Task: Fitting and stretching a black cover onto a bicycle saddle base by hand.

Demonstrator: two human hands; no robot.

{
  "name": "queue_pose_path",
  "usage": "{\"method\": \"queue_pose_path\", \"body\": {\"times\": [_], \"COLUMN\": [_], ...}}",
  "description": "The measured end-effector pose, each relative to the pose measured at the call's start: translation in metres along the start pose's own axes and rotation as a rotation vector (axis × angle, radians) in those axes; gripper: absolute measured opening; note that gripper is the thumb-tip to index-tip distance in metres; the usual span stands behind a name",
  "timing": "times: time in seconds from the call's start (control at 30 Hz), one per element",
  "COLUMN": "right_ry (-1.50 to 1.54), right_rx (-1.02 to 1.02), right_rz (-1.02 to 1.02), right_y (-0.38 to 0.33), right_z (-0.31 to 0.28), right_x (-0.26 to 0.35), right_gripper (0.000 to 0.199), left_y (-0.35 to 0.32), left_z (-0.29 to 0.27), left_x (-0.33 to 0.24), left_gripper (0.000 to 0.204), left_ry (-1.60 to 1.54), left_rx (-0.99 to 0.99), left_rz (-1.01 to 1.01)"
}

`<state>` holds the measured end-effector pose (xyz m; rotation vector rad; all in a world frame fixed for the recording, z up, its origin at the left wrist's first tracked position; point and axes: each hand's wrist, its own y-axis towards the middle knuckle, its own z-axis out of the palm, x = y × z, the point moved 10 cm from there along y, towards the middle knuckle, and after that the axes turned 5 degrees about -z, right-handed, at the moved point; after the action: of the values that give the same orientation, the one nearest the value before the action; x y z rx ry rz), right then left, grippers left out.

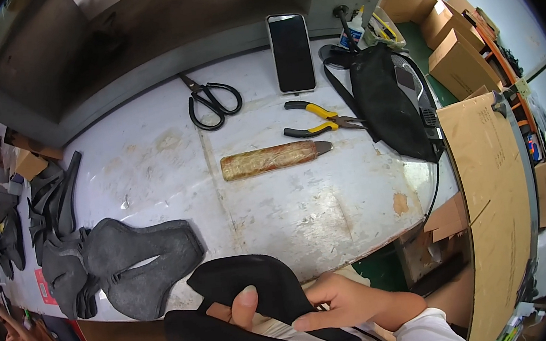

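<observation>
Black cut piece (248,308) in both hands — just off the table edge (337,257).

Black cut piece (261,306), yellow-handled pliers (318,119)

I see open table (303,201) straight ahead of me, between the grey felt pieces (136,267) on my left and the black bag (390,103) on my right; farther back, the wrapped tool (275,159), pliers (318,119), scissors (211,100) and phone (291,52) block the way.
</observation>
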<state>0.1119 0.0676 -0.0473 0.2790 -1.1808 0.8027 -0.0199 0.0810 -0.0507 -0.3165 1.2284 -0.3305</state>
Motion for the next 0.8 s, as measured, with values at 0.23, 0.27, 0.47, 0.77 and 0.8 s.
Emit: {"method": "queue_pose_path", "body": {"times": [0.23, 0.27, 0.47, 0.77, 0.8], "right_ry": [0.271, 0.27, 0.2, -0.332, 0.514], "right_rx": [0.084, 0.081, -0.015, -0.272, -0.228], "right_rz": [-0.071, -0.072, -0.329, -0.368, -0.243], "right_y": [0.003, 0.005, 0.007, 0.006, 0.013], "right_z": [0.011, 0.014, 0.01, -0.042, -0.036], "right_x": [-0.01, -0.011, 0.021, 0.036, 0.007], "right_gripper": [0.034, 0.034, 0.028, 0.022, 0.033], "left_y": [0.003, 0.004, -0.003, -0.013, -0.013], "left_z": [-0.004, -0.004, -0.004, 0.042, 0.036], "left_x": [0.011, 0.014, 0.058, 0.005, -0.011], "left_gripper": [0.064, 0.067, 0.048, 0.04, 0.04], "left_ry": [-0.161, -0.267, -0.462, 0.017, 0.007], "left_rx": [-0.029, -0.047, 0.143, 0.507, 0.37], "left_rz": [0.013, 0.008, -0.031, -0.059, 0.046]}}
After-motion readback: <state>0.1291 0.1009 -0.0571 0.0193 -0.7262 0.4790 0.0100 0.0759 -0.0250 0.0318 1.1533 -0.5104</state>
